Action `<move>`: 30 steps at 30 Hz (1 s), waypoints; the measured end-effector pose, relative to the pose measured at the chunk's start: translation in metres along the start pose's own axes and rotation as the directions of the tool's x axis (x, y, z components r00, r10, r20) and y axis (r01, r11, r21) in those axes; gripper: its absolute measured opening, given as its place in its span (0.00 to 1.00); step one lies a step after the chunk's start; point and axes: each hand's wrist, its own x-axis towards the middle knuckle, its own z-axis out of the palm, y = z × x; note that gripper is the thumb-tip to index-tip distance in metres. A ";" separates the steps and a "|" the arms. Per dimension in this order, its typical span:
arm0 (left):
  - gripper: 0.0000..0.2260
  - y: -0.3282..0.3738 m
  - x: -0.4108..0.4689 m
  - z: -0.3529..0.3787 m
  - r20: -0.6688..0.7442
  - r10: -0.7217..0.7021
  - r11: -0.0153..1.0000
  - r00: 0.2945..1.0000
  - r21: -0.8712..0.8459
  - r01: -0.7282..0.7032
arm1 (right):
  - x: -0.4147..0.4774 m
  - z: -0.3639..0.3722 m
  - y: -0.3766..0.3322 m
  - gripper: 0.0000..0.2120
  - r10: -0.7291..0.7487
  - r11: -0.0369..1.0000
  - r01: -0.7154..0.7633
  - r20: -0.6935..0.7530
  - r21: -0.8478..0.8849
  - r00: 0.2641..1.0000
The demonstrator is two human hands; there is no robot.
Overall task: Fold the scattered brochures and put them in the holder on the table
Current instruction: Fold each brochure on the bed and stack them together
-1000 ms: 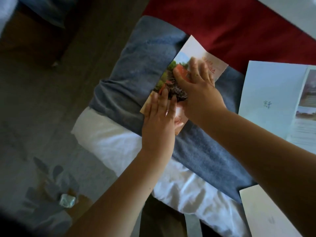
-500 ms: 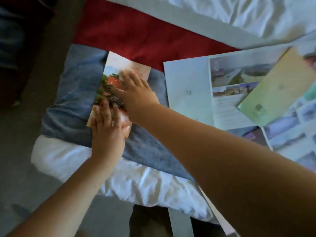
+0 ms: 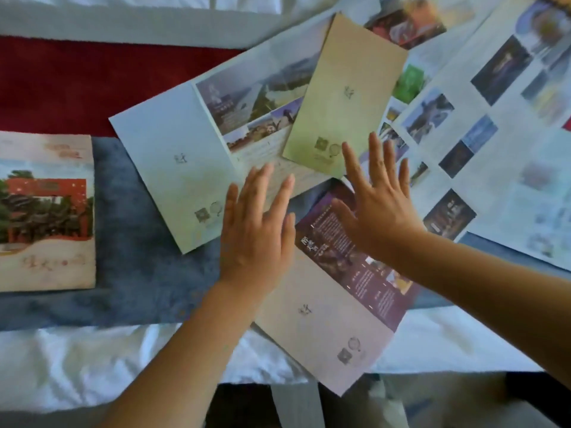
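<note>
- Head view: a folded brochure (image 3: 46, 211) with a red gate picture lies flat at the left on the blue blanket (image 3: 139, 257), well apart from both hands.
- The left hand (image 3: 256, 230) is flat with its fingers spread and grips nothing. It is over the near corner of a pale brochure (image 3: 173, 168) that lies unfolded.
- The right hand (image 3: 377, 205) is just as flat and free, over the spot where a purple brochure (image 3: 355, 257) meets a green brochure (image 3: 346, 94). The blur hides whether either palm touches paper.
- Judged step: one brochure is folded, and the hands are reaching for the next one in the pile.
- Next move, as I judge it: pick one sheet, slide it out from the overlaps, then line up its panels before creasing.
- The holder is not in view, so putting brochures away means turning elsewhere.
- Edges: the purple brochure hangs over the near edge of the bed (image 3: 92, 366) and could slip off if nudged.
- Big sheets (image 3: 494, 134) crowd the right side, overlapping each other.
- The strip of blanket between the folded brochure and the pale one looks like the best room for folding.
</note>
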 end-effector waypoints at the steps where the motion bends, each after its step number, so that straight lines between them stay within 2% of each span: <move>1: 0.24 0.016 0.008 0.009 0.024 0.018 1.000 1.000 -0.007 -0.018 | -0.004 0.001 0.017 0.39 0.082 0.997 -0.082 0.015 0.011 0.997; 4: 0.27 0.058 0.031 0.033 0.106 0.050 0.999 0.993 -0.019 -0.049 | -0.013 0.008 0.062 0.39 0.230 0.969 -0.235 0.078 0.072 0.970; 8: 0.29 0.086 0.063 0.050 0.172 0.092 0.995 0.981 0.026 -0.098 | -0.017 0.018 0.094 0.38 0.169 0.982 -0.175 0.076 0.065 0.983; 15: 0.31 0.085 0.092 0.063 0.277 0.124 0.962 0.953 0.202 -0.184 | -0.019 0.037 0.088 0.35 0.199 0.969 -0.193 -0.021 0.157 0.980; 21: 0.31 0.079 0.079 0.074 0.241 0.062 0.962 0.969 0.242 -0.122 | -0.038 0.047 0.058 0.35 0.290 0.914 -0.265 -0.041 0.307 0.956; 26: 0.32 0.048 0.085 0.061 0.211 0.042 0.937 0.977 0.331 -0.112 | -0.055 0.048 0.038 0.31 0.215 0.935 -0.213 0.023 0.284 0.976; 30: 0.32 0.024 0.103 0.048 0.180 0.044 0.923 0.983 0.368 -0.109 | -0.056 0.048 0.037 0.36 0.015 0.987 -0.014 -0.003 0.160 1.000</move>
